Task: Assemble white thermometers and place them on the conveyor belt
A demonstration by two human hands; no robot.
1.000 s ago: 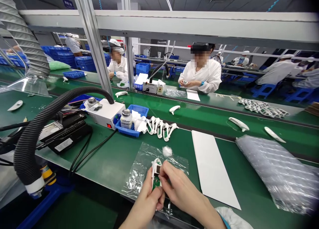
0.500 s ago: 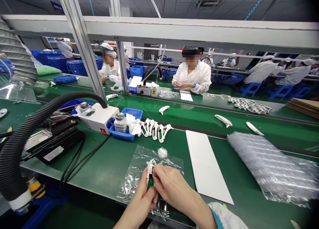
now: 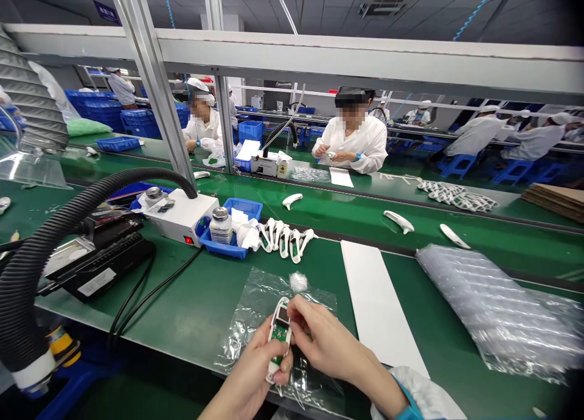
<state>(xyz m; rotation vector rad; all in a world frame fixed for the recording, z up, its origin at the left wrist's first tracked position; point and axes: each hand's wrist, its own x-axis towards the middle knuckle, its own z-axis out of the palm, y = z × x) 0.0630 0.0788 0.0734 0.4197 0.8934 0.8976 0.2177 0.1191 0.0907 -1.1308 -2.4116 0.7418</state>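
Note:
My left hand (image 3: 256,364) is wrapped round a white plastic housing (image 3: 274,371), its thumb lying over the green circuit board (image 3: 280,333) inside. At the board's upper end sits a small dark display (image 3: 283,314). My right hand (image 3: 326,341) has thumb and forefinger pinched at the display's right edge; anything between those fingertips is too small to make out. Beneath both hands a clear plastic bag (image 3: 249,310) lies flat on the green bench, with a crumpled white wad (image 3: 298,281) on its far part.
Several white housings with boards (image 3: 285,240) stand in a row beside a blue tray (image 3: 223,248) holding a bottle (image 3: 221,225). A white board (image 3: 374,310) and bubble wrap (image 3: 493,304) lie to the right. White parts (image 3: 399,221) rest on the green belt; a co-worker (image 3: 350,134) sits beyond.
My left hand has turned the housing so that its open face with board and display shows. My right fingers have shifted slightly right. Parts on the belt have moved left.

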